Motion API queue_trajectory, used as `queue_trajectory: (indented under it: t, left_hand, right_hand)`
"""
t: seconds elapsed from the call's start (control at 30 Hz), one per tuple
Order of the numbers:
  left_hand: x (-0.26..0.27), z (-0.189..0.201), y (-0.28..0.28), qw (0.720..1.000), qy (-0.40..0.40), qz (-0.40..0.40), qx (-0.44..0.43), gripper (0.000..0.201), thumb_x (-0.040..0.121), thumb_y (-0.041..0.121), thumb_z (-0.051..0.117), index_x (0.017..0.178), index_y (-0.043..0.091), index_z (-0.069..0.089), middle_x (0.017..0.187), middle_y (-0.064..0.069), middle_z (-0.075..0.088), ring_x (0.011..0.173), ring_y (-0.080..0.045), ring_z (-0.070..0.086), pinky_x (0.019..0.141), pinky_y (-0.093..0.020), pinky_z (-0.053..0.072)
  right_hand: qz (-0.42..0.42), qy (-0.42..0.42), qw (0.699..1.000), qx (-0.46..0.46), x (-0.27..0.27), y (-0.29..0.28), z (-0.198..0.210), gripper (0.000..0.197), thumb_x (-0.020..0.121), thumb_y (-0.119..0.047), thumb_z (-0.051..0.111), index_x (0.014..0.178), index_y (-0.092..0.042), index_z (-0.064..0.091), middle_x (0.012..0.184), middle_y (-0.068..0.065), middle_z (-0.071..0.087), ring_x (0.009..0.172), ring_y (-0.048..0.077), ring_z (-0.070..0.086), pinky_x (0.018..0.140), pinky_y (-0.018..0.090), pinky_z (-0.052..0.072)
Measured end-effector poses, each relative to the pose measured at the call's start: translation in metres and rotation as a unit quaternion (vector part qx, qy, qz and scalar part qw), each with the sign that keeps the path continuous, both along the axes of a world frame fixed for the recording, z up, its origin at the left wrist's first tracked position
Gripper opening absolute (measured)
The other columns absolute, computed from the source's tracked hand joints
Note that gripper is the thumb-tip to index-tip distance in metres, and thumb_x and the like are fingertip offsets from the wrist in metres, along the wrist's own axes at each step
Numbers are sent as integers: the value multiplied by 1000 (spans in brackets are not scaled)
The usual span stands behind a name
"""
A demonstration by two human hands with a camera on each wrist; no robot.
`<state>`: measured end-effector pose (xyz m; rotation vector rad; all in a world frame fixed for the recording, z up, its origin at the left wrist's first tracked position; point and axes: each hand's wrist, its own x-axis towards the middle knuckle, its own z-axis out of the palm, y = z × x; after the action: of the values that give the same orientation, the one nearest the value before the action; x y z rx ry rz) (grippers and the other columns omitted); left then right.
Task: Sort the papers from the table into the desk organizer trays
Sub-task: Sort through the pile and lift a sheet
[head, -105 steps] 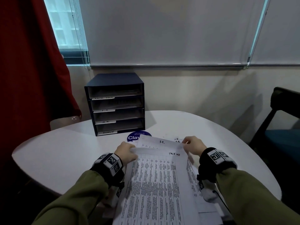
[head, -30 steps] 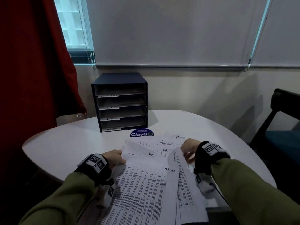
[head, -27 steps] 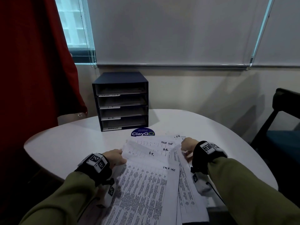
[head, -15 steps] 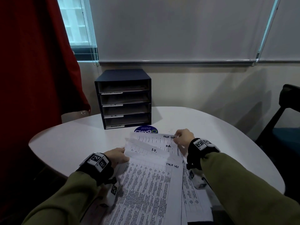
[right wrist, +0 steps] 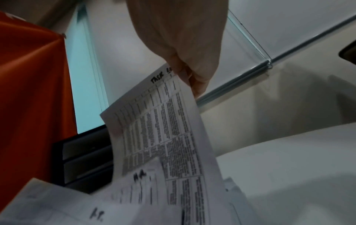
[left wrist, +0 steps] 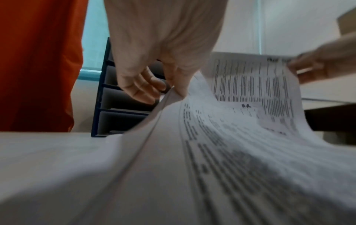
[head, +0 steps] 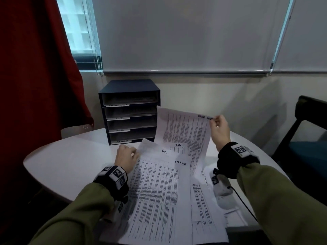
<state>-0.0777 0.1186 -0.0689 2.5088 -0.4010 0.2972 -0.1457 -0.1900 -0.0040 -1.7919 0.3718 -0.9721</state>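
My right hand [head: 218, 127] pinches the top right corner of a printed sheet marked "TASK LIST" [head: 184, 131] and holds it lifted, tilted up in front of the organizer; the same sheet [right wrist: 163, 130] hangs from my right hand [right wrist: 185, 74] in the right wrist view. A fanned pile of printed papers [head: 159, 188] lies on the table, with sheets marked "I.T.", "H.R." and "TASK LIST" showing. My left hand [head: 126, 156] grips the pile's upper left edge, thumb on top [left wrist: 177, 85]. The dark blue desk organizer [head: 130, 112] has several labelled trays holding papers.
The round white table [head: 70, 156] carries everything. A red curtain [head: 35, 68] hangs at the left beside the organizer. A dark chair [head: 307, 131] stands at the right. White blinds cover the window behind.
My right hand has pulled one "TASK LIST" sheet out of the pile and raised it up and away from the table. My left hand has shifted forward along the pile's left edge.
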Motion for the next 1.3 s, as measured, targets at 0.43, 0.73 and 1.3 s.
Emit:
queue_trajectory:
  t: [0.43,0.73,1.3]
  left_hand:
    - [-16,31,-3,989,-99,41,-106,12,94,18,47,94,12,56,86,-8,64,81,-31,61,73,-37,48]
    - [-3,110,-8,905,-133,49,-401,7,97,18,44,95,15,49,86,-3,57,77,-20,52,73,-33,43]
    - [-66,128,-37,885,-199,-82,-413,23,94,-2,37,112,13,34,76,8,46,56,-4,49,50,-18,43]
  right_hand:
    - [-67,-231,970,8,-43,-21,98,27,93,-11,44,76,-31,43,74,-14,48,61,-10,47,63,9,37]
    - [56,-92,993,47,-42,-8,103,27,96,-8,48,75,-24,47,72,-4,50,57,-1,52,50,10,40]
    - [151,-161,964,145,-33,82,71,14,95,-11,53,98,-22,45,92,0,56,78,10,56,67,23,50]
